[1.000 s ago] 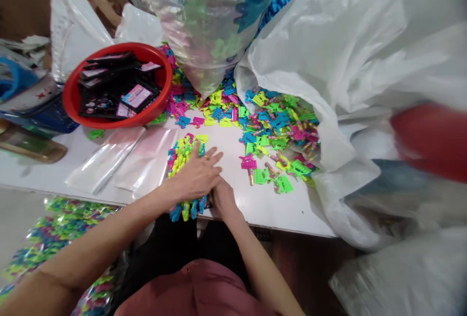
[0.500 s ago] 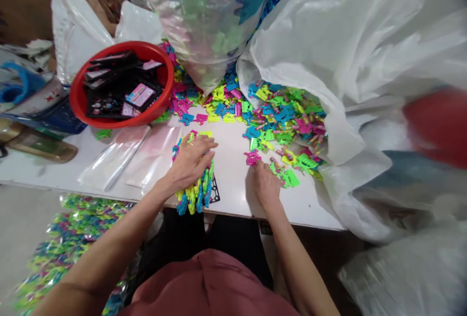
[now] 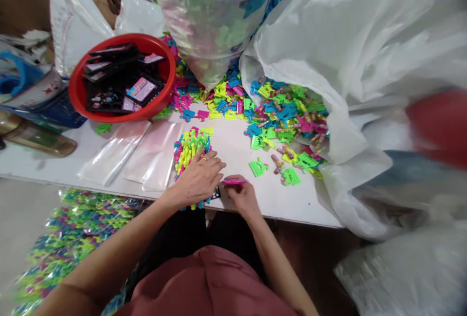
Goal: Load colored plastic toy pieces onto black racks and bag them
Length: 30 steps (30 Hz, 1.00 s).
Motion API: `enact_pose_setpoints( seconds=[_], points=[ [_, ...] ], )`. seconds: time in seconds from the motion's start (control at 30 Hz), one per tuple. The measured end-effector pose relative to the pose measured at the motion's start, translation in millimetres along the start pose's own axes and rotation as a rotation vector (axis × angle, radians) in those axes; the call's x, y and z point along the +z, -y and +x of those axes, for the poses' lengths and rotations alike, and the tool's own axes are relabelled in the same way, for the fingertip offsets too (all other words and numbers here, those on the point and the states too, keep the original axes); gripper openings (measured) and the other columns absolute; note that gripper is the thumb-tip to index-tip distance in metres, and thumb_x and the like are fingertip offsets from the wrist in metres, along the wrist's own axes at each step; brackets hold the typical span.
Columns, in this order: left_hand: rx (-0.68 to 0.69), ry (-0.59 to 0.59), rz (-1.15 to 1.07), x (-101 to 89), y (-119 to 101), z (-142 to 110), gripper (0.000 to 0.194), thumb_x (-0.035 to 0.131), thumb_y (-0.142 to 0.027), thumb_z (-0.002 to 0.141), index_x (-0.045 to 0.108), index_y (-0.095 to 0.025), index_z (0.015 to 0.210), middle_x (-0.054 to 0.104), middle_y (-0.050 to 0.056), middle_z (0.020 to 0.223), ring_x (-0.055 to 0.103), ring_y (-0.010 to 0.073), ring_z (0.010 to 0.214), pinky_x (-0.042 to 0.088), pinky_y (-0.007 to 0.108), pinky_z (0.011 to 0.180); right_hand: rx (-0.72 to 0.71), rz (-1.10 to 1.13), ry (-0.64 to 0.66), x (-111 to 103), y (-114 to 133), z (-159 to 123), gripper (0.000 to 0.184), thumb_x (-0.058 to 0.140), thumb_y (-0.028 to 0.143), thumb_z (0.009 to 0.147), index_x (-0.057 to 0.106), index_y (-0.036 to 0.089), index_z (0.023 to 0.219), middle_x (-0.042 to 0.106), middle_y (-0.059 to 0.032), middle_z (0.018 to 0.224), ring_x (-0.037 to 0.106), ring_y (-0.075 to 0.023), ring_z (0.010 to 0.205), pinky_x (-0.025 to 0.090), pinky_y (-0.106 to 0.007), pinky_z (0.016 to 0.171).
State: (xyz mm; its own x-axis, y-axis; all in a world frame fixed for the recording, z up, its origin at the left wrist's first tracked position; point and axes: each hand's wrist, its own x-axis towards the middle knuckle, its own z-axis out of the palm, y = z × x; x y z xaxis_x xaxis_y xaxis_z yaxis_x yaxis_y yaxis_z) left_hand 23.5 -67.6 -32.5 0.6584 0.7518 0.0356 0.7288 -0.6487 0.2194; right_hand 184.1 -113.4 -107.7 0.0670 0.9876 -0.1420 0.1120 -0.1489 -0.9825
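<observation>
1 pink piece is pinched in the right hand's closed fingertips, just beside the black grid. The left hand is laid across massed pieces, fingers loosely spread; any grip cannot be told. Grid apparently mostly covered, 1 corner bare; many loose pieces remain unplaced.

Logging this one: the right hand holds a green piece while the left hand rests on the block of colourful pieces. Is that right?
Not quite: the head view shows the right hand holding a pink piece. The left hand does rest on the block of colourful pieces.
</observation>
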Motion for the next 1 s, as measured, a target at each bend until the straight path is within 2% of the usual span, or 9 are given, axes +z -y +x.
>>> enact_pose_setpoints(
  seconds=[0.1,0.17,0.33,0.47,0.57,0.7,0.73,0.87,1.0],
  points=[
    [0.008,-0.014,-0.027,-2.6,1,0,0.037,0.035,-0.031,0.096,0.056,-0.014,0.122,0.064,0.010,0.118,0.043,0.0254,0.129,0.023,0.049,0.113,0.073,0.006,0.000,19,-15,-3,0.024,0.060,0.040,0.075,0.062,0.016,0.075,0.062,-0.0015,0.063,0.055,-0.0149,0.056,0.046,-0.027,0.055],
    [0.011,-0.023,-0.047,-3.4,1,-1,0.042,0.035,-0.038,0.096,0.054,-0.013,0.124,0.063,0.010,0.119,0.042,0.0259,0.129,0.024,0.049,0.113,0.026,-0.072,-0.027,23,-22,-2,0.025,0.056,0.040,0.079,0.062,0.016,0.077,0.063,-0.0028,0.066,0.057,-0.0162,0.059,0.047,-0.028,0.057],
    [0.005,-0.016,-0.106,-3.3,-1,-1,0.057,0.043,-0.054,0.090,0.051,-0.012,0.127,0.061,0.013,0.124,0.042,0.0297,0.130,0.023,0.053,0.113,-0.177,-0.637,0.077,25,-15,0,0.015,0.049,0.023,0.082,0.060,0.017,0.091,0.064,-0.0057,0.083,0.059,-0.0170,0.070,0.046,-0.026,0.064],
    [0.001,0.002,-0.108,-2.7,0,1,0.052,0.049,-0.050,0.088,0.054,-0.014,0.126,0.062,0.011,0.123,0.043,0.0309,0.129,0.025,0.054,0.112,-0.118,-0.987,0.253,38,4,4,0.025,0.053,0.018,0.081,0.057,0.016,0.105,0.063,-0.0092,0.096,0.061,-0.0187,0.075,0.046,-0.027,0.064],
    [-0.032,-0.011,-0.065,-2.0,1,-2,0.030,0.045,-0.032,0.091,0.066,-0.015,0.105,0.064,0.011,0.119,0.043,0.0296,0.129,0.025,0.052,0.113,-0.133,-0.967,0.290,37,8,11,0.027,0.053,0.015,0.082,0.058,0.013,0.108,0.064,-0.0105,0.098,0.062,-0.0191,0.079,0.045,-0.027,0.067],
    [-0.009,-0.020,-0.082,0.4,-1,-13,0.024,0.047,-0.028,0.089,0.067,-0.017,0.097,0.063,0.009,0.120,0.042,0.0281,0.130,0.026,0.050,0.114,-0.222,-0.744,0.465,-5,4,41,0.015,0.054,0.016,0.085,0.064,0.016,0.096,0.067,-0.0035,0.084,0.062,-0.0157,0.075,0.044,-0.023,0.067],
    [-0.002,-0.021,-0.091,1.1,-3,-16,0.025,0.048,-0.029,0.088,0.067,-0.017,0.099,0.063,0.008,0.121,0.042,0.0283,0.131,0.027,0.051,0.114,-0.233,-0.766,0.408,-18,6,53,0.017,0.054,0.016,0.085,0.064,0.017,0.098,0.067,-0.0037,0.086,0.062,-0.0158,0.077,0.044,-0.024,0.068],
    [0.035,-0.012,-0.112,3.1,-14,-18,0.025,0.051,-0.031,0.086,0.066,-0.019,0.103,0.064,0.008,0.119,0.042,0.0294,0.131,0.027,0.054,0.113,-0.118,-1.187,-0.082,-51,23,103,0.028,0.045,0.009,0.088,0.060,0.013,0.111,0.062,-0.0137,0.108,0.060,-0.0214,0.095,0.044,-0.028,0.073],
    [0.061,-0.004,-0.131,4.5,-20,-12,0.026,0.051,-0.030,0.085,0.065,-0.019,0.104,0.065,0.007,0.119,0.045,0.0291,0.129,0.030,0.053,0.112,-0.099,-1.349,-0.072,-47,32,121,0.028,0.044,0.000,0.084,0.064,0.013,0.099,0.064,-0.0134,0.102,0.061,-0.0215,0.094,0.044,-0.027,0.072]
  ],
)
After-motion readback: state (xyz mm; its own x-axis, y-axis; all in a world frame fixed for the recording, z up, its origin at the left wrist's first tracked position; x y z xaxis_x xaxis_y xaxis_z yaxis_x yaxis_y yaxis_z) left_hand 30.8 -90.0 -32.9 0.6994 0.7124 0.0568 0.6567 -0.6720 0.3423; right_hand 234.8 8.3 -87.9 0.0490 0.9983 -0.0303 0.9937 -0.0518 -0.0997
